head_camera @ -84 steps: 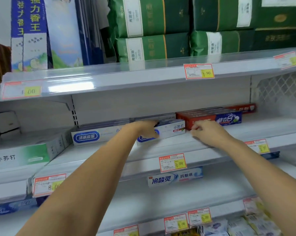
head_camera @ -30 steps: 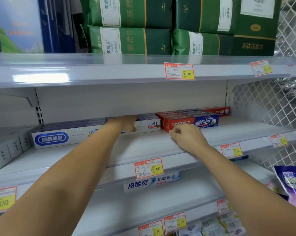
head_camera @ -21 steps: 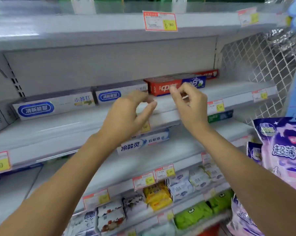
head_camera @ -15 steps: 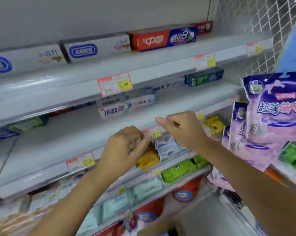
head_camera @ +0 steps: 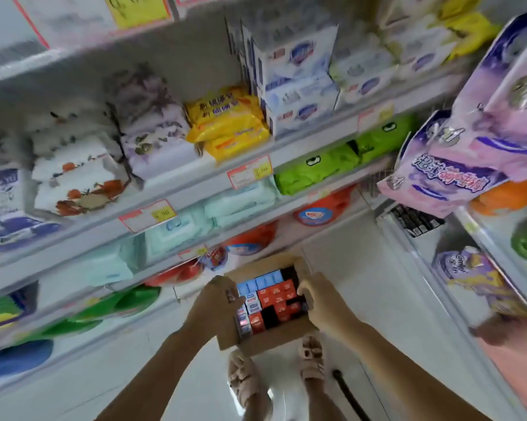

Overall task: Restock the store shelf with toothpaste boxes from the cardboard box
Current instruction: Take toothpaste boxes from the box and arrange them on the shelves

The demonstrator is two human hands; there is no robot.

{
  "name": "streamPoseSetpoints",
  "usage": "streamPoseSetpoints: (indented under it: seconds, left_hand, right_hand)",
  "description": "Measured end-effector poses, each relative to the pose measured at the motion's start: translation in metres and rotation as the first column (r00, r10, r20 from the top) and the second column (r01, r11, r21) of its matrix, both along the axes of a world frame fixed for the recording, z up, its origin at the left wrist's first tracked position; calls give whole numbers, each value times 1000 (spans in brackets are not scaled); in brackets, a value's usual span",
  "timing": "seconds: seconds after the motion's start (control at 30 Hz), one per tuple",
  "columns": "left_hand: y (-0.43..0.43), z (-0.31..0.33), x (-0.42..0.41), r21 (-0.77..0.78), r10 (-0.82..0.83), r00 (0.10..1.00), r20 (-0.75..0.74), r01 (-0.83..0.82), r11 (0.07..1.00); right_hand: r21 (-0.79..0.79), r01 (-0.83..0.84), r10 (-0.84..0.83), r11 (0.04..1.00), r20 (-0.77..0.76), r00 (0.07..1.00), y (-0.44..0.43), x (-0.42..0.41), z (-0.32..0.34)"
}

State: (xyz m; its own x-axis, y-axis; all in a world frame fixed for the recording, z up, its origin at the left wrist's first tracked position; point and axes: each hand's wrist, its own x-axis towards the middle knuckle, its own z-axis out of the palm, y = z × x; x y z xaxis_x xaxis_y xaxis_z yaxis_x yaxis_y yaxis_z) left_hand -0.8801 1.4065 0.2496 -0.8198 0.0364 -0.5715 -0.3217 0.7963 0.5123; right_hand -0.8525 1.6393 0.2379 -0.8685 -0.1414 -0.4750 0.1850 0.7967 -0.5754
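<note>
Head cam, looking pretty much straight down. The box [head_camera: 266,338] sits open on the floor [head_camera: 128,378], right in front of the bottom of the shelf [head_camera: 195,192] and just ahead of the person's sandals [head_camera: 244,381]. It's packed with toothpaste boxes [head_camera: 276,296] standing on end. The red ones are in the middle, a row of light blue ones runs along the far side, and a few white-and-blue ones are on the left.

The left hand [head_camera: 213,302] is at the left edge of the box, fingers bent down over the toothpaste boxes there. It's too blurry to say whether it's actually got hold of one, so can't tell. The right hand [head_camera: 320,305] is at the right wall. Its thumb [head_camera: 301,291] is on the inside by the red ones and the rest of the fingers are hidden behind the cardboard, so I can't tell if it's gripping the wall either. The two hands are well apart, with the box between them.

The shelf levels above are full of yellow packs [head_camera: 226,123], green packs [head_camera: 317,168] and pale mint wipes [head_camera: 177,229], with price tags [head_camera: 250,173] along the rails. Big pink packs [head_camera: 468,147] stick out from the right.
</note>
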Motion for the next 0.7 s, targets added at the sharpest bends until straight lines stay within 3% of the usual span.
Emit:
streamPoseSetpoints:
  seconds: [0.13, 0.33, 0.43, 0.57, 0.7]
  left_hand:
    - [-11, -95, 4, -50, -40, 992, 122, 47, 998]
    - [-31, -217, 12, -108, 66, 984, 169, -48, 993]
    - [-60, -277, 26, -123, 185, 971, 150, -167, 978]
    - [-76, -323, 43, -125, 115, 991, 65, -106, 987]
    - [-80, -351, 51, -101, 88, 994, 71, -81, 992]
  right_hand:
    - [-2, 16, -16, 1000, 109, 994, -23, 14, -94]
    - [35, 14, -19, 999, 147, 989, -54, 13, -234]
    - [123, -132, 112, 984, 156, 981, -68, 5, -297]
    - [113, -376, 362, 920, 125, 924, -89, -9, -360]
    - [175, -593, 590, 786, 75, 804, -111, -13, -402]
